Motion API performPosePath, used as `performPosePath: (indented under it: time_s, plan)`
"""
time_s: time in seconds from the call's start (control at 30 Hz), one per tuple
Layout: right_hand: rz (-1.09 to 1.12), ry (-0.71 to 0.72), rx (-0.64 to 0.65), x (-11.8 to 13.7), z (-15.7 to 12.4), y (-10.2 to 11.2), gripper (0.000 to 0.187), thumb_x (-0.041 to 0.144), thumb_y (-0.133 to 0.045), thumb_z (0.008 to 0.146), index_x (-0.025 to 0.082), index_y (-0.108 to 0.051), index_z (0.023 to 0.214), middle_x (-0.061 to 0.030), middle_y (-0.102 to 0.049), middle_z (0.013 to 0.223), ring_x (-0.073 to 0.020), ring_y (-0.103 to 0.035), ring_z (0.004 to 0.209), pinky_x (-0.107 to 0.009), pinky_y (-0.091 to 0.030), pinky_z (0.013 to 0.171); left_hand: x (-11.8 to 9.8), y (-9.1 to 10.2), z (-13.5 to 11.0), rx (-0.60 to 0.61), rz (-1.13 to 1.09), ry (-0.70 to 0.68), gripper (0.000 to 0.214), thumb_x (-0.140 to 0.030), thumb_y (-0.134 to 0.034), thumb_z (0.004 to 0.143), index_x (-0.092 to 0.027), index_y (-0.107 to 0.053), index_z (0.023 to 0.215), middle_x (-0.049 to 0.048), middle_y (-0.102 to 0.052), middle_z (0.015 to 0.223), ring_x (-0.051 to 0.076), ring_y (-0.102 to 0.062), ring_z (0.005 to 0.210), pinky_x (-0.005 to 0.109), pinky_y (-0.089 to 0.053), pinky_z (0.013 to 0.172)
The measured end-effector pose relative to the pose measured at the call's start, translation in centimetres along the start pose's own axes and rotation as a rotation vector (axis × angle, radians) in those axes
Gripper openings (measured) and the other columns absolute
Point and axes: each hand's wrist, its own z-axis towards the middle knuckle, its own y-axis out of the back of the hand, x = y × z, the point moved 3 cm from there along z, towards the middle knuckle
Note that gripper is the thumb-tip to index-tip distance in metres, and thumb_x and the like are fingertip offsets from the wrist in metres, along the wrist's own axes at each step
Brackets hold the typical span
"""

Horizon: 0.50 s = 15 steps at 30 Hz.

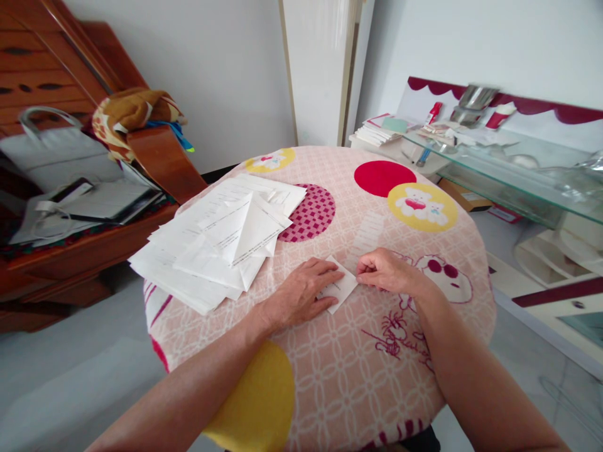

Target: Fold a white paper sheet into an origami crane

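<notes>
- L hand (306,292): fingers part-spread, flat on sm. squarish paper (347,287), on round cloth-topped counter (325,358)
- R hand (384,270): fingertips bunched at paper's corner, can't tell if gripping
- Stack (198,267): creased sheets w/ print

A small white paper (347,289) (seemingly folded, with print showing) lies flat and cornerwise on the pink patterned cloth (325,358).

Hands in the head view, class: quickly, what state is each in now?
Left hand: open, resting on the small printed paper.
Right hand: closed at the paper's right corner; grip unclear.
</notes>
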Motion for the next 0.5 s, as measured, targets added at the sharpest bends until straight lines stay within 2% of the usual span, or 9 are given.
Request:
performPosePath:
  time_s: [0.23, 0.5]
  plan:
    - [-0.103, 0.046, -0.092, 0.92, 0.10, -0.13, 0.011, 0.015, -0.058, 0.072, 0.017, -0.063, 0.062, 0.0023, -0.058, 0.055, -0.0099, -0.050, 0.052, -0.022, -0.031, 0.048, -0.04, -0.12, 0.16, -0.056, -0.042, 0.026, 0.045, -0.030, -0.068, 0.087, -0.019, -0.060, 0.130, 0.0126, -0.063, 0.128, 0.028, -0.057, 0.118, 0.047, -0.047, 0.102]
    - [0.094, -0.059, -0.094, 0.94, 0.15, -0.37, 0.007, 0.017, -0.056, 0.071, 0.017, -0.060, 0.065, 0.0041, -0.055, 0.051, -0.0084, -0.048, 0.043, -0.020, -0.032, 0.042, -0.38, 0.13, 0.32, -0.109, -0.051, 0.057, 0.032, -0.028, -0.063, 0.091, -0.016, -0.065, 0.120, 0.0131, -0.067, 0.120, 0.026, -0.062, 0.110, 0.043, -0.051, 0.096]
